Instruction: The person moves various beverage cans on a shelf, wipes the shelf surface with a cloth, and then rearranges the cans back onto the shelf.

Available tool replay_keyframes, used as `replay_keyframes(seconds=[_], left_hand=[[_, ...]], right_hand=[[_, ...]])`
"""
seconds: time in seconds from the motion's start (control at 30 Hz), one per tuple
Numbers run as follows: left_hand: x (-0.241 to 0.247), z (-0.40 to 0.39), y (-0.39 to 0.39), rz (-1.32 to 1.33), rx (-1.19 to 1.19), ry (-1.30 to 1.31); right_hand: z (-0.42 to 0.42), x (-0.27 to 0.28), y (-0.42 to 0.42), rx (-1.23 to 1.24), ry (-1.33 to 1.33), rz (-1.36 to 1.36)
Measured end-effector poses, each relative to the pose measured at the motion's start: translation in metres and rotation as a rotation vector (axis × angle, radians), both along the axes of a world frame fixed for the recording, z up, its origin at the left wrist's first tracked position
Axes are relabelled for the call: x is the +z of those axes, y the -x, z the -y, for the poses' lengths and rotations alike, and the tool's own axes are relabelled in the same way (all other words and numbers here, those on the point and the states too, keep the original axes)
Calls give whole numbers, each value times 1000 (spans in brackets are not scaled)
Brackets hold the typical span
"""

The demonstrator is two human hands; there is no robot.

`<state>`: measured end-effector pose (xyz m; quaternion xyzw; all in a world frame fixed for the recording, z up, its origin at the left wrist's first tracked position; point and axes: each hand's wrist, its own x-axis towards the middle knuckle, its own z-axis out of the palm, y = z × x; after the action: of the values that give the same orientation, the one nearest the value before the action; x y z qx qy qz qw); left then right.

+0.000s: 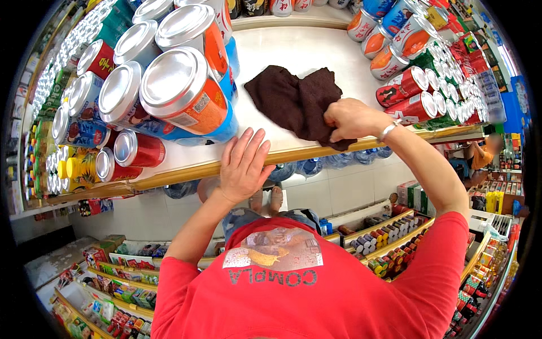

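Observation:
A dark brown cloth (pixel 292 99) lies crumpled on a white shelf (pixel 292 46) with a gold-coloured front edge. My right hand (pixel 358 118) grips the cloth's right side, fingers curled into it; a bracelet circles the wrist. My left hand (pixel 244 167) rests flat on the shelf's front edge, fingers slightly apart, holding nothing. Just left of its fingertips stands a stack of large cans (pixel 182 91) with silver lids and orange and blue sides. Smaller red cans (pixel 139 148) stand further left, near the edge.
White-and-orange drink cans (pixel 387 63) and red cans (pixel 408 108) line the shelf's right side. Large water bottles (pixel 311 165) stand below the shelf edge. Behind me are shelves of jars and packets (pixel 127 292). A person in an orange top (pixel 484 154) sits far right.

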<state>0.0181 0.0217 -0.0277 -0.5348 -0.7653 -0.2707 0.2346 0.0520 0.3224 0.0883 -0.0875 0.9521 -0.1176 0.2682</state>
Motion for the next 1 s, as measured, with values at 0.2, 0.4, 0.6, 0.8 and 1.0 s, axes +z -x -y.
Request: replay_keyframes(seconds=[0.2, 0.4, 0.6, 0.8, 1.0], left_hand=[[-2, 1, 0, 14, -15, 0], [2, 2, 1, 15, 0, 5], [-1, -1, 2, 10, -14, -8], [3, -1, -1, 28, -14, 30], [4, 3, 0, 25, -12, 38]], right_hand=[[77, -21, 35, -98, 123, -106], [78, -44, 61, -329, 80, -523], [37, -11, 19, -214, 106, 30], [86, -19, 36, -105, 11, -186], [58, -58, 67, -445, 9, -602]])
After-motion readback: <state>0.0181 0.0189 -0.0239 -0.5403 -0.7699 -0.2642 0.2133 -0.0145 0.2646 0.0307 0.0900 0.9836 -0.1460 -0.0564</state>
